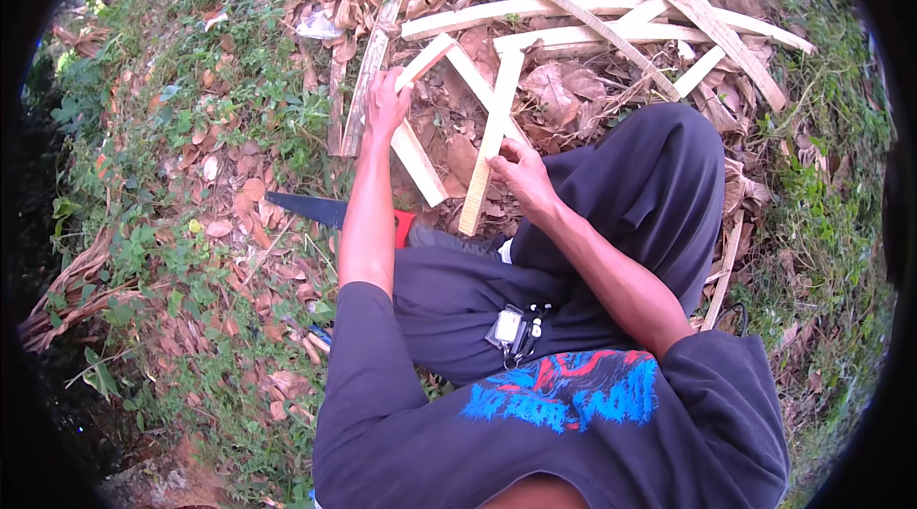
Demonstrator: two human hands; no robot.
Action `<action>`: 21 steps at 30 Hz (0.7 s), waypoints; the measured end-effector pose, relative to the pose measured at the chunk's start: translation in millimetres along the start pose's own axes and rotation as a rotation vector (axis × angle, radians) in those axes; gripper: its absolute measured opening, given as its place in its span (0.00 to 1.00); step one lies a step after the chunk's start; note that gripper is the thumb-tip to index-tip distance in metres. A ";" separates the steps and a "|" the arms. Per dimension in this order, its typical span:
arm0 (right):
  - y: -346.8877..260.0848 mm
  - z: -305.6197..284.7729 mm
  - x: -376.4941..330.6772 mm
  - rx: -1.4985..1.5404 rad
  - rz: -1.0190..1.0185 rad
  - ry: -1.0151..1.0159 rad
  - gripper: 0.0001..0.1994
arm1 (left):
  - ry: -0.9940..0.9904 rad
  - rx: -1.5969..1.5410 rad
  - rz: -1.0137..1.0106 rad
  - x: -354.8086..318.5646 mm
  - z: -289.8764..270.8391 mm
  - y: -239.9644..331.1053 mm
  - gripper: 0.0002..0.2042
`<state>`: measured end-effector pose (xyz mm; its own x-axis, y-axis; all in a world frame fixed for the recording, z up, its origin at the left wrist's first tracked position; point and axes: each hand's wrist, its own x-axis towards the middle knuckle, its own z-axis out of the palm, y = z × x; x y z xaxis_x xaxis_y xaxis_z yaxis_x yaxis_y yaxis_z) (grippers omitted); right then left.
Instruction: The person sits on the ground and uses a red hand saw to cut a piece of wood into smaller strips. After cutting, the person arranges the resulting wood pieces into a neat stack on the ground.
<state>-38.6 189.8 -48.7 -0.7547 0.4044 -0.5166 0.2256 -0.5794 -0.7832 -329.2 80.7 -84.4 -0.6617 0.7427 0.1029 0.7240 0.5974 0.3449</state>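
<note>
Two pale wood slats | left hand point(386, 103) grips angled slat point(426, 60) | right hand point(521, 175) pinches upright slat point(489, 141), apparently crossing

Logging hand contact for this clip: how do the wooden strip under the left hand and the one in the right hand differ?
The left-hand strip runs diagonally away from the person, gripped by the left hand near its upper part; the right-hand strip stands steeper, nearly upright in the picture, held by the right hand near its lower part. The left-hand strip looks whiter, the right-hand strip yellower. Both are pale, flat, cut lengths lying over dry leaves.
</note>
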 end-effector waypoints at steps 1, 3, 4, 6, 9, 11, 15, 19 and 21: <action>0.3 0.4 -0.2 0.035 0.062 -0.060 0.11 | 0.045 0.037 0.025 -4.7 -1.0 -0.2 0.22; 4.7 3.2 1.6 0.147 0.097 -0.078 0.10 | 0.143 -0.027 -0.036 -6.2 -7.3 18.3 0.22; 7.5 5.0 2.5 0.202 0.115 -0.090 0.10 | 0.193 -0.057 -0.070 -9.9 -12.7 28.5 0.22; 6.9 5.6 4.9 0.302 0.157 -0.125 0.11 | -0.013 -0.295 -0.125 -26.7 -32.4 55.9 0.23; 16.2 5.0 9.6 0.413 0.160 -0.112 0.12 | -0.390 -0.530 -0.158 -68.1 -64.2 106.2 0.24; 11.2 7.3 6.0 0.387 0.171 -0.117 0.14 | -0.455 -0.511 -0.113 -98.5 -72.5 128.8 0.25; 16.4 7.1 5.3 0.284 0.141 -0.181 0.16 | -0.299 -0.429 0.003 -128.8 -58.4 122.4 0.21; 22.7 3.7 7.2 0.259 0.114 -0.259 0.17 | -0.267 -0.373 0.074 -129.9 -58.0 125.0 0.20; 23.0 2.5 7.5 0.232 0.107 -0.289 0.19 | -0.276 -0.378 0.092 -130.1 -60.6 129.6 0.20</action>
<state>-40.5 177.8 -69.7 -0.8846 0.1355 -0.4463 0.1925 -0.7654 -0.6140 -161.1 43.1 3.4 -0.4847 0.8705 -0.0855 0.6215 0.4115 0.6667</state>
